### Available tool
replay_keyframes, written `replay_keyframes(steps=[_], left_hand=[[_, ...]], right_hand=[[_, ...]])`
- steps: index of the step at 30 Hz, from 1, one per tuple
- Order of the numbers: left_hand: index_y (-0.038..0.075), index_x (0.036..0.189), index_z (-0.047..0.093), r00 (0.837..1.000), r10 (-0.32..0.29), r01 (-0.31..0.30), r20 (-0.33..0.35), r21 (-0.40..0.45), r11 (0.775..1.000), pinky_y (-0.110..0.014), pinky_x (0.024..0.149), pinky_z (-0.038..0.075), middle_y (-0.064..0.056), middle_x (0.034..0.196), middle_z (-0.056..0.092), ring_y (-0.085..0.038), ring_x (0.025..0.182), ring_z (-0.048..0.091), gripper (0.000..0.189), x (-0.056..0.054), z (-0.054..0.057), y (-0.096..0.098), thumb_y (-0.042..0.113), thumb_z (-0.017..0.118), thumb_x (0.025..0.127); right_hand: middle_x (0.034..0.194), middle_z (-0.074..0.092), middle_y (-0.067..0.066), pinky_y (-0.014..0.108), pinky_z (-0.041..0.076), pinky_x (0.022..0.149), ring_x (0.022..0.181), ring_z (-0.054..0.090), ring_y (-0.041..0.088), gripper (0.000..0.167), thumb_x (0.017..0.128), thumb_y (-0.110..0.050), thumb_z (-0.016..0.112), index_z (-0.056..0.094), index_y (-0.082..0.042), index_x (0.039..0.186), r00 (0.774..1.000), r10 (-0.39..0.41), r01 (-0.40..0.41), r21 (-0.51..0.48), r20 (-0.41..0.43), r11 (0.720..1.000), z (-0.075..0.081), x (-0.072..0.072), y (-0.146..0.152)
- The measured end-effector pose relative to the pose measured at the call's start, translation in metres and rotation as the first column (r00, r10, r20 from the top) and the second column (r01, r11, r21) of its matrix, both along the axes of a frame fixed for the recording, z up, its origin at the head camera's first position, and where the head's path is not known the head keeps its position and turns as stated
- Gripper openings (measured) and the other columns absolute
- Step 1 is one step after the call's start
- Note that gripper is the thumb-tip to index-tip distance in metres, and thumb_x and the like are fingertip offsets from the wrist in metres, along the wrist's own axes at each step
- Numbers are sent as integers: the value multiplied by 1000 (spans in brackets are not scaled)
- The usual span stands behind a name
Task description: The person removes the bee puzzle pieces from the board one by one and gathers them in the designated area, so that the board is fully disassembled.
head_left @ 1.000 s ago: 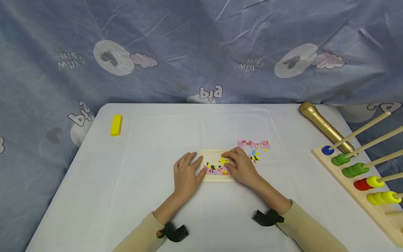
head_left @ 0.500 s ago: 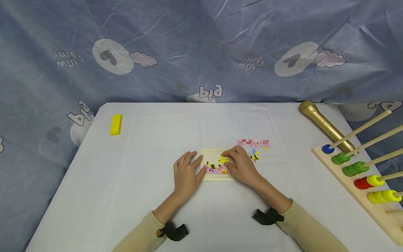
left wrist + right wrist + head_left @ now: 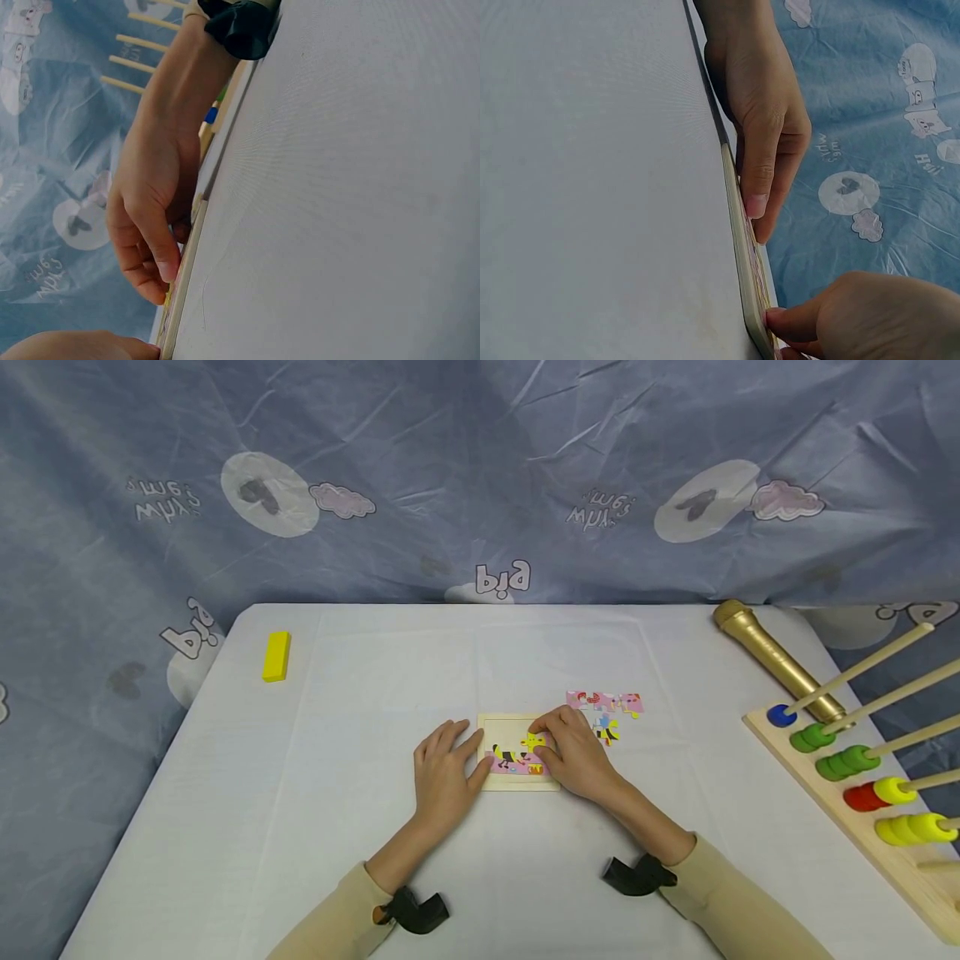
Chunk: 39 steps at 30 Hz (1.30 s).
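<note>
A small wooden jigsaw tray [image 3: 521, 785] lies on the white table, with pink, yellow and black pieces [image 3: 512, 763] along its near side. My right hand [image 3: 583, 758] pinches a yellow puzzle piece [image 3: 531, 741] between thumb and fingers at the tray's right part; the hand hides some of that piece. Against the tray's left edge rests my left hand [image 3: 442, 777], fingers spread and thumb on the near-left pieces. In the left wrist view, the right hand [image 3: 154, 202] reaches down at the tray's edge. Beyond the tray lie loose puzzle pieces [image 3: 606, 729].
More pink puzzle pieces [image 3: 592, 700] lie just past the right hand. A wooden bead abacus [image 3: 832, 793] with upright rods stands at the right edge, and a gold microphone [image 3: 776, 652] leans beside it. A yellow block [image 3: 277, 656] sits at the far left.
</note>
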<state>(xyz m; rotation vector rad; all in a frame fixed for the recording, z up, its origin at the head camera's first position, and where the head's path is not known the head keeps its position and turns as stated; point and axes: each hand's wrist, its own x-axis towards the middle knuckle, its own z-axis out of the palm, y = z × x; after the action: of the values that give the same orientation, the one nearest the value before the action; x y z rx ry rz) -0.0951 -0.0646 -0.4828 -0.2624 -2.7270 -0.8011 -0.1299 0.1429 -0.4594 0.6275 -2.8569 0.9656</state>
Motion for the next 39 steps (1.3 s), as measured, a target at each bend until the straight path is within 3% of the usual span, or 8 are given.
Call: replay_keyframes(steps=[10, 15, 23, 32, 39], left_hand=[[12, 122, 70, 1000, -3, 3, -4, 0, 1000, -52, 104, 33, -9, 133, 60, -30, 132, 46, 39, -1, 1, 1, 31, 72, 87], [12, 122, 70, 1000, 1, -1, -2, -4, 1000, -52, 105, 32, -8, 134, 60, -30, 133, 46, 40, -2, 2, 1, 31, 72, 87], [12, 122, 70, 1000, 3, -3, -9, -8, 1000, -51, 105, 33, -8, 133, 60, -30, 132, 46, 39, -2, 2, 1, 31, 72, 87], [13, 122, 70, 1000, 6, -6, -4, -15, 1000, -51, 104, 33, -8, 133, 60, -30, 132, 46, 39, -1, 0, 1, 31, 72, 87], [12, 121, 71, 1000, 12, -12, -8, -6, 1000, -51, 104, 33, -8, 132, 61, -30, 132, 47, 39, 0, -1, 1, 30, 72, 87]], right_hand=[[103, 64, 8, 37, 42, 83, 95, 49, 21, 22, 84, 2, 69, 61, -6, 103, 1000, -13, 16, -95, 28, 995, 1, -2, 1], [97, 64, 7, 28, 41, 73, 85, 51, 18, 22, 84, 5, 69, 65, -5, 103, 999, -23, 29, -161, 43, 986, 2, -2, 2], [91, 64, 7, 21, 39, 59, 68, 46, 12, 20, 86, 3, 67, 69, -7, 103, 998, -25, 34, -174, 52, 984, 3, -2, 3], [77, 58, 1, 21, 37, 56, 62, 43, 10, 20, 87, 3, 66, 70, -8, 103, 998, -11, 24, -202, 68, 979, 3, 1, 3], [80, 61, 4, 20, 42, 57, 65, 48, 12, 19, 88, 2, 64, 68, -7, 105, 995, -40, 64, -266, 96, 962, 5, 1, 4]])
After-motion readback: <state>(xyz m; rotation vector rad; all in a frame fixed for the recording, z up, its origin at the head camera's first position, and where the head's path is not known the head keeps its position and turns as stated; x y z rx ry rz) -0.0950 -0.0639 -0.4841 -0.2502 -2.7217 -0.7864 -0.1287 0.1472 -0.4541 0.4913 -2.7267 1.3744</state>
